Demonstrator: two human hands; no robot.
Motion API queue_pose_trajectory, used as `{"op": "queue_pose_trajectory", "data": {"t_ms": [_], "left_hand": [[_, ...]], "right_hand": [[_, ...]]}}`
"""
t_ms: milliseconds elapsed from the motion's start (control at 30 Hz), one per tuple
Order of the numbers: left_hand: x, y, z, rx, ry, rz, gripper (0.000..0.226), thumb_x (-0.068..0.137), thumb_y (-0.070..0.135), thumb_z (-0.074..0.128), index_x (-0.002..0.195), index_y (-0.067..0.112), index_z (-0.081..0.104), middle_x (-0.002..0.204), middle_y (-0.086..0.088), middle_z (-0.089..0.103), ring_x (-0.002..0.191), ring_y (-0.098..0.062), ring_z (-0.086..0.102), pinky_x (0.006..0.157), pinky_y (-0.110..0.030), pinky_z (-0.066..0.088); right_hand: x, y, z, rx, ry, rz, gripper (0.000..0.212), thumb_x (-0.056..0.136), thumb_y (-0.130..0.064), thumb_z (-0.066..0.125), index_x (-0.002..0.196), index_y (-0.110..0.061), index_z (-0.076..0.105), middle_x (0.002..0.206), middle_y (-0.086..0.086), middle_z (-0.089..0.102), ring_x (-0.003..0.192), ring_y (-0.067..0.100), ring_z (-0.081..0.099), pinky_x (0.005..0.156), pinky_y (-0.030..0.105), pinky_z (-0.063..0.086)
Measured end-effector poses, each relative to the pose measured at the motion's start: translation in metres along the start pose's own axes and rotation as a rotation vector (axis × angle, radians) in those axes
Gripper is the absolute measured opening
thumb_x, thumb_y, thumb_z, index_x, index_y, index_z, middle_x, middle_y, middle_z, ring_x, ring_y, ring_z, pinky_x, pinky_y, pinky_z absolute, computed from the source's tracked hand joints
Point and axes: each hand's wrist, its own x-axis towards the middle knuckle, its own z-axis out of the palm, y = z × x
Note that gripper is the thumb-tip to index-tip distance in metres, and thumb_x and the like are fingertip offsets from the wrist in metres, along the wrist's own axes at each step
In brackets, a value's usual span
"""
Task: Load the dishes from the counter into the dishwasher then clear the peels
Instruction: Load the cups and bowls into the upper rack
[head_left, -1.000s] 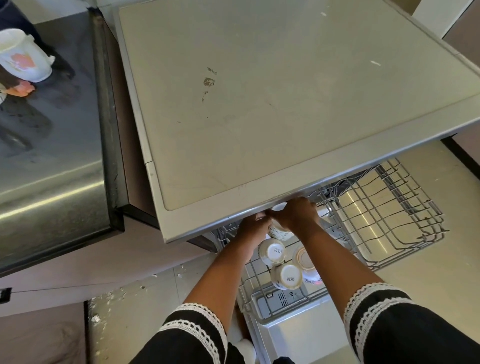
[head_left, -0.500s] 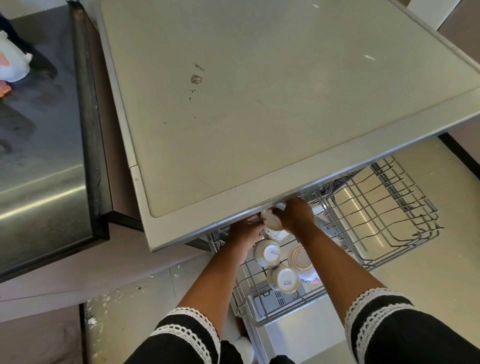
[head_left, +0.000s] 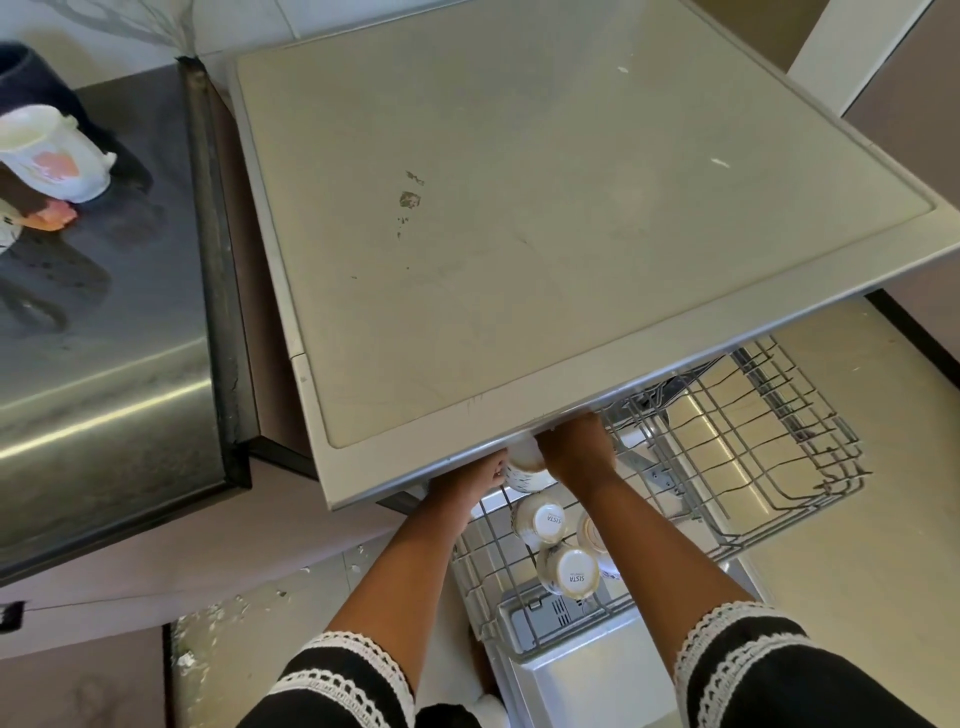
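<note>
Dishes were partly loaded at this moment. You had one white cup (head_left: 524, 462) between both hands at the back of the pulled-out rack (head_left: 779, 462), just under the front edge of the dishwasher top (head_left: 519, 234). Your right hand (head_left: 576, 447) lay over the cup from the right; your left hand (head_left: 475, 475) met it from the left. Both grips read as closed on the cup, though the fingers were largely hidden beneath the appliance edge, so how they lay could not be told.

Three cups (head_left: 540, 519) already sat upside down in the rack, close together, just in front of the held one, bases up with printed lettering showing. The rack's right half carried nothing visible.

Left to do, as judged: a white mug (head_left: 52, 156) with an orange print stood upright on the dark counter (head_left: 104, 312) at far left, well apart from the dishwasher. An orange scrap (head_left: 52, 218) lay just beside its base, possibly peel; too small to confirm. Another white item showed at the left frame edge, unidentifiable.

Pale flecks (head_left: 234, 608) littered the floor by the cabinet base.

Loading looked roughly midway; peel clearing not yet begun.
</note>
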Motion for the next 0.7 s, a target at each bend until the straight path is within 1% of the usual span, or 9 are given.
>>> {"op": "queue_pose_trajectory", "data": {"t_ms": [67,167,233,300,367,500,600,633,700], "left_hand": [[0.001,-0.004,-0.001,0.011,0.014,0.074,0.013,0.093,0.006,0.059,0.087,0.011,0.048,0.076,-0.006,0.047,0.07,-0.01,0.049,0.055,-0.01,0.049],[0.003,-0.006,0.004,0.097,0.039,0.104,0.015,0.09,0.011,0.065,0.079,0.013,0.055,0.076,-0.004,0.057,0.072,-0.012,0.057,0.077,-0.024,0.055],[0.007,-0.012,0.005,0.191,0.057,0.126,0.013,0.081,0.018,0.073,0.078,0.018,0.061,0.084,-0.006,0.067,0.082,-0.017,0.066,0.09,-0.038,0.055],[0.008,-0.016,0.008,0.329,0.082,0.158,0.014,0.077,0.017,0.073,0.084,0.021,0.062,0.096,-0.007,0.07,0.091,-0.022,0.068,0.09,-0.043,0.055],[0.008,-0.021,0.009,0.358,0.09,0.205,0.018,0.079,0.012,0.073,0.087,0.025,0.063,0.096,-0.005,0.071,0.092,-0.023,0.069,0.088,-0.043,0.056],[0.01,-0.023,0.019,0.437,0.131,0.257,0.019,0.077,0.015,0.073,0.088,0.029,0.065,0.1,-0.005,0.072,0.093,-0.022,0.069,0.087,-0.043,0.056],[0.008,-0.02,0.033,0.496,0.2,0.26,0.022,0.081,0.019,0.065,0.103,0.019,0.063,0.104,-0.005,0.069,0.095,-0.025,0.066,0.086,-0.04,0.055],[0.005,-0.019,0.036,0.513,0.214,0.248,0.027,0.083,0.02,0.062,0.11,0.017,0.061,0.108,-0.004,0.067,0.099,-0.026,0.064,0.087,-0.036,0.053],[0.003,-0.02,0.041,0.526,0.238,0.243,0.035,0.086,0.02,0.059,0.12,0.014,0.056,0.117,-0.005,0.062,0.106,-0.025,0.06,0.082,-0.029,0.047]], "right_hand": [[0.002,0.006,0.007,0.012,0.002,-0.018,0.033,0.095,-0.034,0.055,0.107,-0.004,0.064,0.108,0.016,0.066,0.103,0.033,0.062,0.086,0.037,0.052],[0.01,0.009,0.007,-0.041,-0.001,-0.032,0.03,0.097,-0.03,0.052,0.107,-0.004,0.064,0.11,0.017,0.065,0.105,0.035,0.061,0.083,0.034,0.049],[0.011,0.011,0.004,-0.059,-0.007,-0.043,0.028,0.097,-0.028,0.054,0.107,-0.005,0.066,0.11,0.016,0.066,0.106,0.034,0.061,0.086,0.035,0.049],[0.011,0.015,0.004,-0.072,-0.016,-0.066,0.024,0.097,-0.023,0.054,0.113,-0.008,0.066,0.113,0.014,0.067,0.107,0.031,0.062,0.088,0.035,0.049],[0.01,0.019,0.004,-0.086,-0.009,-0.083,0.024,0.098,-0.02,0.054,0.117,-0.013,0.066,0.114,0.013,0.069,0.106,0.029,0.063,0.086,0.032,0.049],[0.013,0.032,0.004,-0.095,-0.019,-0.088,0.03,0.095,-0.013,0.054,0.123,-0.02,0.064,0.117,0.009,0.069,0.105,0.027,0.065,0.086,0.031,0.052],[0.014,0.036,0.006,-0.052,-0.033,-0.068,0.032,0.095,-0.011,0.052,0.124,-0.018,0.062,0.117,0.011,0.069,0.105,0.029,0.065,0.087,0.034,0.053],[0.013,0.037,0.006,-0.041,-0.039,-0.063,0.031,0.095,-0.012,0.052,0.124,-0.015,0.061,0.117,0.013,0.068,0.105,0.03,0.064,0.086,0.035,0.053],[0.012,0.038,0.008,0.004,-0.063,-0.044,0.032,0.097,-0.016,0.051,0.128,-0.011,0.055,0.122,0.016,0.063,0.11,0.033,0.06,0.087,0.037,0.05]]}}
